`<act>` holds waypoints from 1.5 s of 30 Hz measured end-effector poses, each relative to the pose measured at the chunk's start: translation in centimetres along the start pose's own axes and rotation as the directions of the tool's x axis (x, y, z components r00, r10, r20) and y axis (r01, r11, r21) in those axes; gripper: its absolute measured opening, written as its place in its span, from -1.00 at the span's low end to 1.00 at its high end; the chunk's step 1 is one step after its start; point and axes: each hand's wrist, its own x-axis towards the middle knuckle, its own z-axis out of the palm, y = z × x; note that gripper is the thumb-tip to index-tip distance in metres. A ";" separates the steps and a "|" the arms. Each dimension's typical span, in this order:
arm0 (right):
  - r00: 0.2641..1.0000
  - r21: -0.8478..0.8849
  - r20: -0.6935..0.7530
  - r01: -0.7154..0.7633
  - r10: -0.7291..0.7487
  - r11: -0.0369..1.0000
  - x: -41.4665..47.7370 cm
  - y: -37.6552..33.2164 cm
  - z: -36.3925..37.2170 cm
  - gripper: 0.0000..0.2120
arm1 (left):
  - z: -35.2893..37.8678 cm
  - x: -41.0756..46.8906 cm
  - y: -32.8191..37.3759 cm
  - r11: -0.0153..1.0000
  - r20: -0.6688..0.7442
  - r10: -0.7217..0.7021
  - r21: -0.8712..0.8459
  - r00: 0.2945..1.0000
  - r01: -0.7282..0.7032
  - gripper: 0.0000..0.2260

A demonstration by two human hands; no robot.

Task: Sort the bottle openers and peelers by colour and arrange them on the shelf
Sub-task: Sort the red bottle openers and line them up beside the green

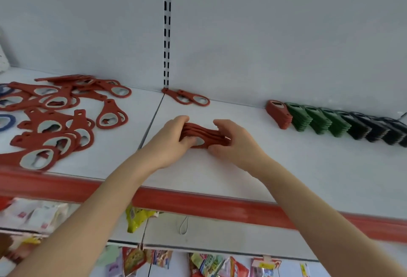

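As a person reaches both arms onto a white shelf (220, 173), the head camera shows the left hand (174, 138) and right hand (233, 142) holding a small stack of red openers (204, 134) between them. Each grip is clamped on that stack, the left on the end with the oval hole and the right on the narrower end. The stack sits near the middle of the shelf; whether it touches the surface cannot be told.

A loose pile of red openers (55, 118) lies spread to the left, with blue openers (6, 120) at the far left edge. 2 red openers (187, 98) lie at the back wall, below a slotted upright (167, 28). To the right, a leaning row runs along the wall: a red stack (278, 114), then green stacks (317, 120), then black stacks (374, 129), each touching the next. A red strip (198, 204) edges the shelf front, and snack packets (136, 217) hang below.
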 end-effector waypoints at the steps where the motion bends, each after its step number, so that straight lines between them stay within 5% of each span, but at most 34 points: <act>1: 1.000 0.054 -0.010 -0.021 0.021 0.998 -0.1 0.0 0.2 -0.42 | 0.3 0.0 0.3 1.000 0.004 -0.002 -0.005 1.000 0.002 -0.59; 7: 0.996 0.130 -0.086 -0.018 0.029 0.991 -0.2 0.3 0.5 -0.41 | 1.7 0.1 1.2 0.999 -0.066 0.038 -0.002 0.997 -0.038 -0.53; 17: 0.988 -0.007 -0.149 0.032 -0.033 0.999 -0.4 0.4 0.1 -0.48 | 2.2 0.4 1.2 0.983 -0.127 0.173 0.076 0.977 -0.165 -0.54; 23: 0.997 -0.176 -0.034 0.068 -0.076 0.982 -0.5 1.5 0.1 -0.51 | 2.1 0.8 0.1 0.954 0.005 0.146 0.262 0.989 -0.142 -0.55; 29: 0.997 -0.061 0.072 0.039 -0.035 0.997 -0.2 1.1 -2.0 -0.51 | 1.2 1.7 -0.6 0.851 0.043 0.203 0.487 0.978 -0.198 -0.56; 33: 0.992 0.060 0.103 0.066 -0.072 0.996 -0.1 0.5 -3.1 -0.71 | -1.5 2.2 0.6 0.951 0.108 0.135 0.264 0.985 -0.159 -0.66; 37: 0.990 0.422 0.128 -0.108 0.059 0.900 -0.3 -0.5 -4.3 -0.80 | -3.2 2.4 1.4 0.980 0.003 0.117 -0.162 0.993 -0.115 -0.91; 41: 0.936 0.721 0.297 -0.348 0.187 0.599 -0.2 -1.3 -3.9 -0.70 | -1.7 3.1 2.5 0.771 -0.110 -0.197 -0.631 0.974 0.084 -0.73; 45: 0.916 0.817 0.336 -0.399 0.219 0.417 -0.4 -2.2 -2.8 -0.67 | -0.5 3.1 4.0 0.455 0.007 -0.279 -0.880 0.960 0.138 -0.74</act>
